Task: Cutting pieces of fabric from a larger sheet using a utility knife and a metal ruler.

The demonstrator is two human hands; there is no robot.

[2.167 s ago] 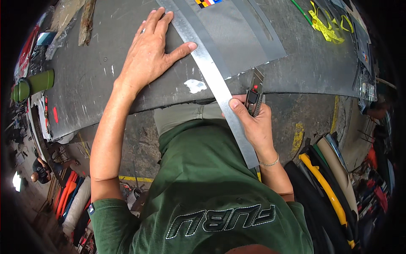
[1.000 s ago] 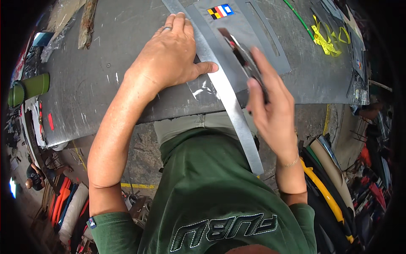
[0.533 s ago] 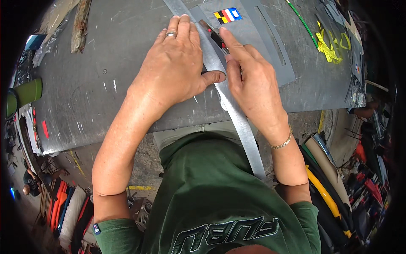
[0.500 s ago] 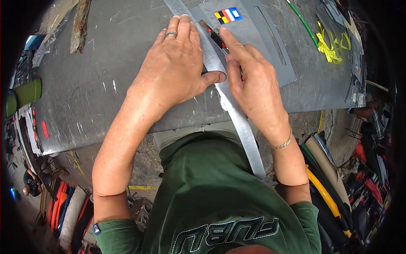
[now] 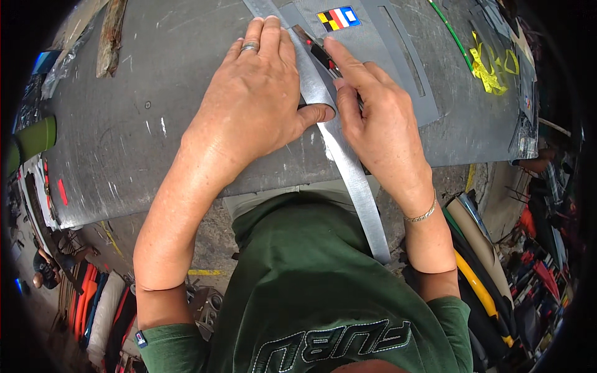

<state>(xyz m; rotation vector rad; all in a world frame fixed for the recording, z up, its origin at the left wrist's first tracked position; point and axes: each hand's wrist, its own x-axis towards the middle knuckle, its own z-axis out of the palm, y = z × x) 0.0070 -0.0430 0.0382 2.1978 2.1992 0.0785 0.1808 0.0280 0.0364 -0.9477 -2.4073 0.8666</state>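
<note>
My left hand [image 5: 255,105] lies flat with fingers stretched out, pressing on a long metal straightedge [image 5: 357,189]. Its thumb rests across the straightedge. That strip runs diagonally over the table and hangs past the near edge in front of my shirt. Closed around a black and red utility knife [image 5: 320,56], my right hand [image 5: 385,121] sits just right of the strip, index finger extended along the handle. The blade end lies close to the straightedge. Under the knife is a grey sheet [image 5: 373,53] with a slot and a colourful flag patch [image 5: 339,19].
The dark table [image 5: 155,149] curves toward me. A wooden piece [image 5: 112,37] lies far left and a green roll [image 5: 37,138] at the left edge. Yellow tape [image 5: 488,74] and a thin green rod [image 5: 451,31] lie right. Fabric rolls [image 5: 479,280] stand below right; a person [image 5: 45,267] is far left.
My right hand and wrist have shifted very slightly to the right. The knife stays alongside the straightedge, and my left hand looks nearly unchanged.
</note>
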